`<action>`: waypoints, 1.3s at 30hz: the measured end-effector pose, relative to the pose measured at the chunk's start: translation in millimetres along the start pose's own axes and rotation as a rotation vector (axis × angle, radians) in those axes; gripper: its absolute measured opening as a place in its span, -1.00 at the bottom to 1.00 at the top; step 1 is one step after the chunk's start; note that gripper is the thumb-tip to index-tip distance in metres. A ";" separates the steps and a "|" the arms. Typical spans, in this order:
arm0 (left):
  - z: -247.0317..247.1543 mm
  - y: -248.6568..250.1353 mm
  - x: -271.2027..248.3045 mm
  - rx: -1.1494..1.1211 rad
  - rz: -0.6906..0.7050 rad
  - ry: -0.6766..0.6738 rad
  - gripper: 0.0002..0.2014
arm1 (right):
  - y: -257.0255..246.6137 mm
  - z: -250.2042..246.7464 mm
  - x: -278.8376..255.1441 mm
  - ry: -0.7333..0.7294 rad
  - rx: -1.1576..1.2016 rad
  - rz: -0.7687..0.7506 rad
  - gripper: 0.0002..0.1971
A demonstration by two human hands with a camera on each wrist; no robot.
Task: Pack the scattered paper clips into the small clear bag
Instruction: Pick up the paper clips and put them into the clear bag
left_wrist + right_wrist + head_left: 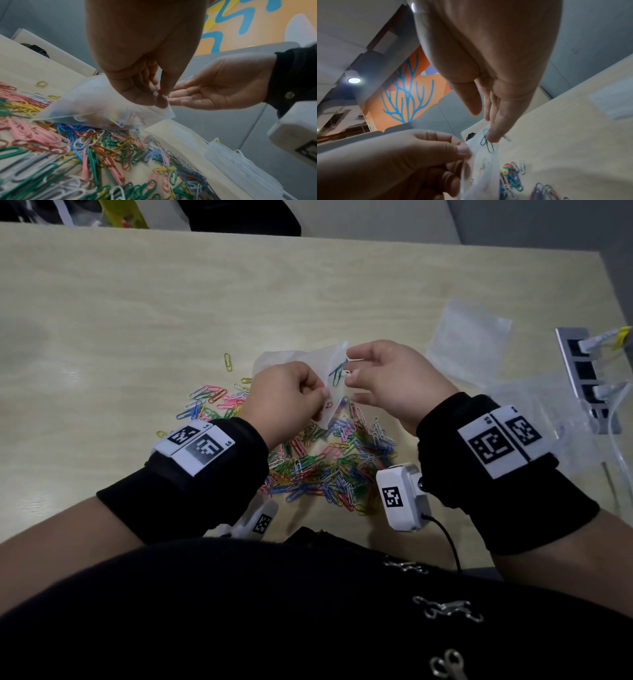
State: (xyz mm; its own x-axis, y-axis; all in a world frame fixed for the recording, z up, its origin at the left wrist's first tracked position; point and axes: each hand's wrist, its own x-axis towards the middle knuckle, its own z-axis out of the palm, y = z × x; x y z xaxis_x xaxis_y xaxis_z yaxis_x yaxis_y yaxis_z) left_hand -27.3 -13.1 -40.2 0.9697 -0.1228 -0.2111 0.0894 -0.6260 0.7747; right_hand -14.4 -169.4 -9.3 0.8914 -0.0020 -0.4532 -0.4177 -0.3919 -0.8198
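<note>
A heap of coloured paper clips lies on the pale wooden table under both hands. My left hand pinches one edge of the small clear bag and holds it above the heap, mouth toward the right. My right hand is at the mouth with straight fingers and the thumb apart. A few blue and green clips sit at its fingertips, seen through the plastic. Several clips show inside the bag.
Spare clear bags lie at the right, with a second pile nearer me. A metal socket block with white cables sits at the right table edge. A lone yellow clip lies left of the bag.
</note>
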 end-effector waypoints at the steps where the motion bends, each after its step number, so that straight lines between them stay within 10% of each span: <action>1: -0.8 0.2 -0.2 -0.005 -0.002 0.010 -0.88 | 2.2 -1.1 -1.2 0.027 -0.016 -0.021 -0.68; 6: -5.1 1.1 -0.8 -0.034 -0.014 0.041 -0.91 | 25.2 -6.8 -11.8 -0.007 -0.324 0.028 -0.88; 12: -6.1 3.8 0.2 -0.065 -0.039 0.061 -0.88 | 58.1 6.9 -36.4 -0.103 -0.882 0.350 -0.08; 21: -5.5 5.3 -0.9 -0.068 -0.010 0.058 -0.85 | 80.1 19.7 -22.9 -0.004 -0.885 -0.038 -0.65; 27: -6.4 2.8 0.0 -0.066 0.006 0.061 -0.84 | 75.8 5.0 -10.1 0.060 -0.722 -0.013 -0.79; 35: -4.1 2.4 -0.7 -0.035 0.018 0.007 -0.86 | 39.6 -11.7 -4.3 0.080 0.243 0.085 -0.85; 39: -0.5 5.2 -3.0 -0.010 0.031 -0.012 -0.86 | 15.2 -8.8 -4.3 0.033 0.365 0.050 -0.87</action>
State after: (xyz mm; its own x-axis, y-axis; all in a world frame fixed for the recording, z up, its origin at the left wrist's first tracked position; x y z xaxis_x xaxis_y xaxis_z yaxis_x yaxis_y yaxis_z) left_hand -29.7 -15.7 -35.3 0.9693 -0.1513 -0.1940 0.0617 -0.6140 0.7869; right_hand -23.0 -183.4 -16.7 0.8709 -0.0450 -0.4894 -0.4910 -0.0362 -0.8704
